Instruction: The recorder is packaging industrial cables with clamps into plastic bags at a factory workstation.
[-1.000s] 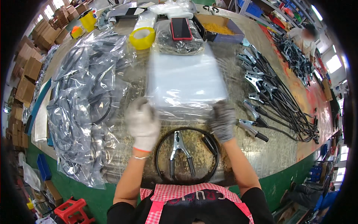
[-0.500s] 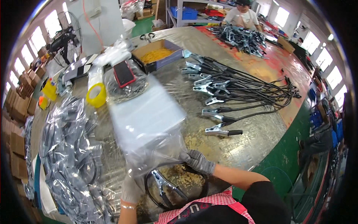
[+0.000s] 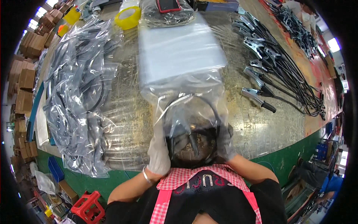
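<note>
A coiled black cable with a metal spring clamp (image 3: 192,140) stands in front of my body, with a clear plastic bag (image 3: 190,87) over its upper part. My left hand (image 3: 159,155), in a pale glove, is closed on the coil's left side at the bag's edge. On the opposite side, my right hand (image 3: 225,145), in a grey glove, grips the coil; plastic partly hides its fingers. Just beyond lies a stack of clear plastic bags (image 3: 179,48), which the draped bag overlaps.
Bagged cables (image 3: 78,93) are heaped on the left. Unbagged clamp cables (image 3: 283,71) lie in a row on the right. Yellow tape (image 3: 127,18) and a red-edged phone (image 3: 167,5) sit at the back. A red stool (image 3: 88,207) stands on the floor; another person (image 3: 304,15) is far right.
The bag has come down over the coil, which lay below its mouth before. Both hands now flank the coil, the right one lower and closer to my body. The view has tilted down.
</note>
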Action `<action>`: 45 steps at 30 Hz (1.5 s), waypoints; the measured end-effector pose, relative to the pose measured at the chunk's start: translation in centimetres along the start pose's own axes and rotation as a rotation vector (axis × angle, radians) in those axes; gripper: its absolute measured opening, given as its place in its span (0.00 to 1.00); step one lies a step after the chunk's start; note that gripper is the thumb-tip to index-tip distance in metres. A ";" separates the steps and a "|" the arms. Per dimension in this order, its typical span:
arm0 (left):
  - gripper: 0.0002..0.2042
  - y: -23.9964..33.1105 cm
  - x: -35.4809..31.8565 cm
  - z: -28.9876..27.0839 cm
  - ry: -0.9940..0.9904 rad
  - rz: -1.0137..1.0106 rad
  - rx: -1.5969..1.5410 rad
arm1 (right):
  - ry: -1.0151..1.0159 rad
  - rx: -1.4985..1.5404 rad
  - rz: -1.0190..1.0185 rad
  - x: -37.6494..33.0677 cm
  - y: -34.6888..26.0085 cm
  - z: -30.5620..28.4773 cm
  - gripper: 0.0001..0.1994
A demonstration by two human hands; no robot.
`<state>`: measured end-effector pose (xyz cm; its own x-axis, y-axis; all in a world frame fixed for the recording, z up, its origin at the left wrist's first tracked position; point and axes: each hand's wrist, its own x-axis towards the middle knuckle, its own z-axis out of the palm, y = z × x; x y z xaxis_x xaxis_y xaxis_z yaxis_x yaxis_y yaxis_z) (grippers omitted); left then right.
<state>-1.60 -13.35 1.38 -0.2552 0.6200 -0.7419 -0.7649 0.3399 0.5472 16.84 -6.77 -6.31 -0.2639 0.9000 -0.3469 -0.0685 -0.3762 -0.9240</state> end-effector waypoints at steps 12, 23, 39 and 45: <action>0.25 -2.2 -0.3 -0.6 -0.081 0.830 1.121 | 0.107 0.857 0.239 4.6 -5.3 2.9 0.14; 0.09 9.1 -7.4 -1.8 0.060 1.245 0.791 | 0.131 -0.714 -0.789 0.7 -16.3 -4.3 0.14; 0.15 24.6 -10.3 -14.4 0.993 1.032 2.165 | 0.288 -1.295 -0.526 16.0 -7.2 -30.4 0.04; 0.14 20.6 -6.6 -15.6 0.898 0.425 2.057 | 0.238 -0.616 -0.760 14.6 -7.5 -36.6 0.09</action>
<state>-24.93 -21.46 11.53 -0.7430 0.6584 -0.1202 0.6654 0.7075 -0.2381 48.69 17.24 -10.28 -0.1536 0.8999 0.4081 0.3882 0.4348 -0.8126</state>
